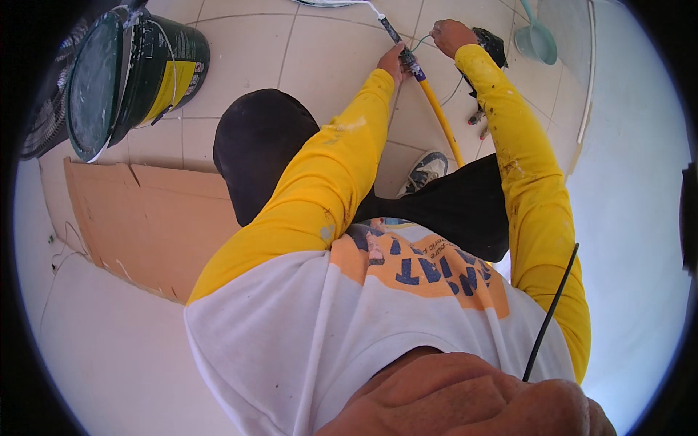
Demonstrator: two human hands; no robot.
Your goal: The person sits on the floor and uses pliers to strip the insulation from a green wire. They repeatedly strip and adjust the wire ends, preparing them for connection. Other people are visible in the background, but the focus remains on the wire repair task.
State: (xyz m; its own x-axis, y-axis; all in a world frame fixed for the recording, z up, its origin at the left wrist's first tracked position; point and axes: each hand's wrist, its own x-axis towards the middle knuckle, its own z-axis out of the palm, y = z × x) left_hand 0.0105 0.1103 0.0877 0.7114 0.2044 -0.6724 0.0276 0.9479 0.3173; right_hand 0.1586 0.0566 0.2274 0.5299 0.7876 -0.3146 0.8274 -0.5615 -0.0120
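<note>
My left hand (394, 64) is wrapped round a dark, paint-smeared handle (391, 30), where it meets the purple collar of a yellow extension pole (440, 120). From the handle's far end a white-coated metal rod, like a roller frame, runs up to the top edge. My right hand (452, 38) is closed in a pinch on a thin green wire (419, 42), which reaches across to the handle beside my left fingers. Slanting down toward me, the pole passes near my shoe (427, 170); its lower end is hidden.
A dark green paint bucket (190, 62) with a yellow label stands at the left, near a fan (45, 127). Cardboard (153, 218) lies below it. Right of my hands are a black plastic bag (492, 45), red-tipped tool handles (478, 118), a teal dipper (536, 43) and a white wall (632, 145).
</note>
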